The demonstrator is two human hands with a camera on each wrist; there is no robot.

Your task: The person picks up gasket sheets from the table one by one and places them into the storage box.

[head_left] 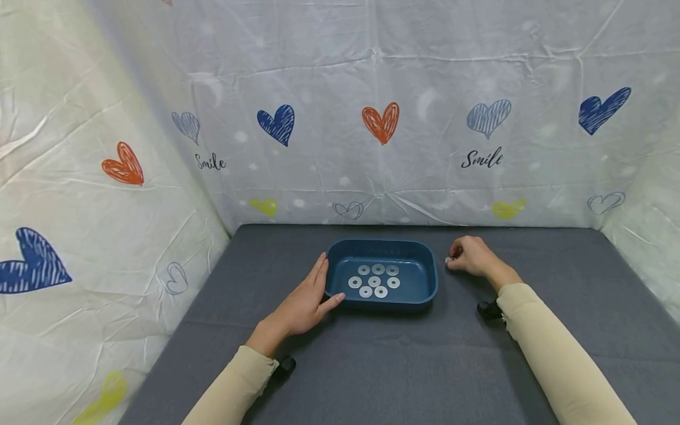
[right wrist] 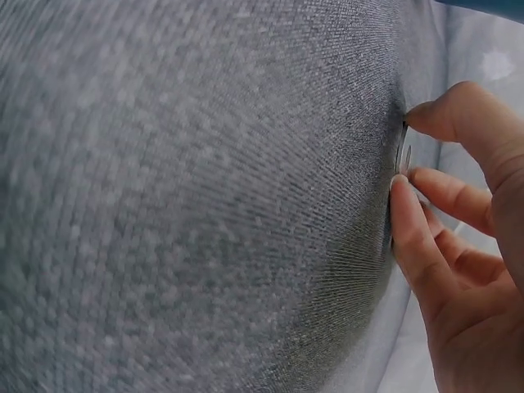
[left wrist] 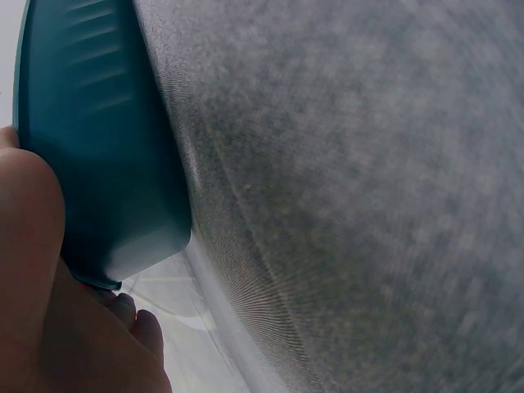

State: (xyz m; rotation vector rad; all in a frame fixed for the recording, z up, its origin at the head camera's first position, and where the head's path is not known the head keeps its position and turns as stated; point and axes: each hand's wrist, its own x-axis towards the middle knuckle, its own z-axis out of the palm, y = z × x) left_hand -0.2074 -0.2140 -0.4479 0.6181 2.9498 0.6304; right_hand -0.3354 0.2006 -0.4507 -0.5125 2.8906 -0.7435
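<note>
A blue rectangular tray (head_left: 381, 304) sits on the dark cloth, and several flat metal washers (head_left: 374, 281) lie in rows on its floor. My left hand (head_left: 301, 304) rests against the tray's left side with fingers straight and the thumb at the front left corner. In the left wrist view that hand touches the outer wall of the tray (left wrist: 106, 147). To the right of the tray, my right hand (head_left: 473, 257) pinches a thin washer (head_left: 449, 260) low at the table. The right wrist view shows thin discs (right wrist: 404, 155) edge-on between thumb and fingertips; their number is unclear.
A dark grey cloth (head_left: 393, 366) covers the table. White curtains (head_left: 329, 171) printed with hearts rise behind it and at both sides. Black wrist cameras (head_left: 489, 310) sit below both wrists.
</note>
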